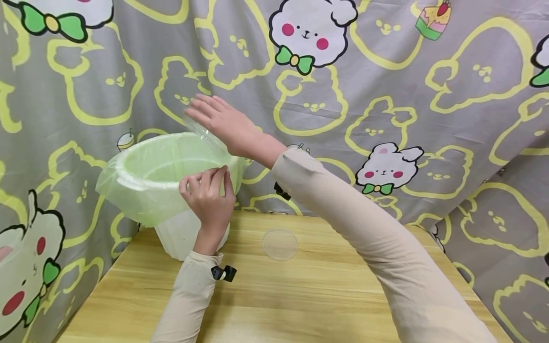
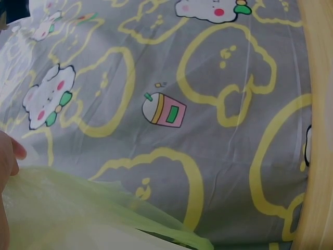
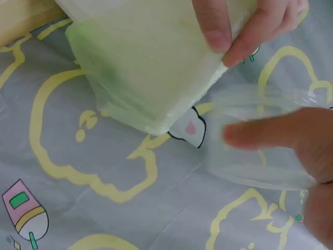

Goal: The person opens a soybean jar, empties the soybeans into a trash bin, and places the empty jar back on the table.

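Observation:
A white trash bin stands at the table's far left, a thin pale-green trash bag lining it and folded out over its rim. My left hand is at the near right of the rim, thumb and fingertips pinching the bag's edge there. Above the rim's right side, my right hand holds a clear plastic container, thumb across one side of it. In the head view this hand mostly covers the container. The left wrist view catches only a bit of the left hand beside the bag.
A clear round lid lies flat on the wooden table, right of the bin. A grey patterned curtain hangs close behind the table and along its sides. Each wrist wears a small black camera.

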The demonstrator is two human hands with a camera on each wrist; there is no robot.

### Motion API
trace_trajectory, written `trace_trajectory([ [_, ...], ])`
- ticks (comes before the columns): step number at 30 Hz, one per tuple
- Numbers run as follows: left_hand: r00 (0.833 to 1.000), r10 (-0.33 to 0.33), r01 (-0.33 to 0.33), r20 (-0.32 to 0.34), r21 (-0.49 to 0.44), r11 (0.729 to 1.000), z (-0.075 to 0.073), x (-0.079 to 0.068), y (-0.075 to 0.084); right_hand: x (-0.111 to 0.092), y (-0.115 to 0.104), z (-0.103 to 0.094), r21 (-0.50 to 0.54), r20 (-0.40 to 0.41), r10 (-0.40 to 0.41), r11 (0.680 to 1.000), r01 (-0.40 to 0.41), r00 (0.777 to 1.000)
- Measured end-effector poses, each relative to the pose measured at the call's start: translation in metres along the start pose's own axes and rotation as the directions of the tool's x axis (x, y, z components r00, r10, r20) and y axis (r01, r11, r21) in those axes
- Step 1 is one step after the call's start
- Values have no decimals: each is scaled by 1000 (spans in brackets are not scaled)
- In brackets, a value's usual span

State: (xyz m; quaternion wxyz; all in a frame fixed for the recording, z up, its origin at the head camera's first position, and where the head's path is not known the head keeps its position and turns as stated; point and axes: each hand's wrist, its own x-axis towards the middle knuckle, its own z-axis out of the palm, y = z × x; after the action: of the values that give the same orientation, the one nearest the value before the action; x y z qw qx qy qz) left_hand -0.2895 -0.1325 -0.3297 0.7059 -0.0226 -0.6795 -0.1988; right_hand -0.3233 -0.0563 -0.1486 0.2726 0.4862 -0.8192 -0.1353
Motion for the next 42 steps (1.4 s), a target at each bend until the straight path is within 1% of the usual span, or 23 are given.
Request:
trace_trajectory([
  [2,1000,0,0,-1,-3,1000,0,-1,0,0,0,1,8,-12,0,1000,1,1000],
  [7,1000,-3,3,2,2,1000,1,-2,2,-2,-3,6,5,24,-42,999,42,999],
  [9,1000,-2,2,2,1,1000,1,-3,2,-3,-3,7,-23,13,-28,999,28,1000],
  [13,1000,0,0,0,2,1000,1,-4,3,-5,0,5,-15,4,-17,1000,17,1000],
  [18,1000,-3,3,0,2,1000,1,-4,5,-8,4,5,38,-13,-23,999,23,1000],
  [22,1000,-7,7,-5,2,1000,2,-3,5,-12,4,6,81,4,-43,996,42,999],
  [25,1000,-13,13,-8,-2,1000,1,-2,5,-13,6,7,88,-25,-40,995,42,999],
  [28,1000,-15,15,-6,-7,1000,1,-2,5,-17,10,7,124,-69,-9,992,17,998],
  [31,1000,-20,20,3,-5,1000,2,-2,5,-24,17,8,210,-120,49,977,-23,992],
  [32,1000,-25,25,7,-2,1000,2,-2,5,-27,21,9,250,-137,71,968,-35,988],
  [34,999,-37,37,14,-1,999,1,-3,4,-34,28,12,341,-159,123,938,-62,980],
  [36,998,-50,50,25,4,999,1,-3,4,-44,35,16,444,-173,181,892,-87,968],
  [39,996,-75,75,42,1,997,0,-3,5,-63,46,25,593,-171,279,795,-127,945],
  [40,995,-84,84,50,2,996,0,-3,5,-70,49,28,632,-170,313,762,-140,934],
  [42,993,-104,105,59,-6,994,0,-2,8,-86,56,35,697,-142,385,693,-184,912],
])
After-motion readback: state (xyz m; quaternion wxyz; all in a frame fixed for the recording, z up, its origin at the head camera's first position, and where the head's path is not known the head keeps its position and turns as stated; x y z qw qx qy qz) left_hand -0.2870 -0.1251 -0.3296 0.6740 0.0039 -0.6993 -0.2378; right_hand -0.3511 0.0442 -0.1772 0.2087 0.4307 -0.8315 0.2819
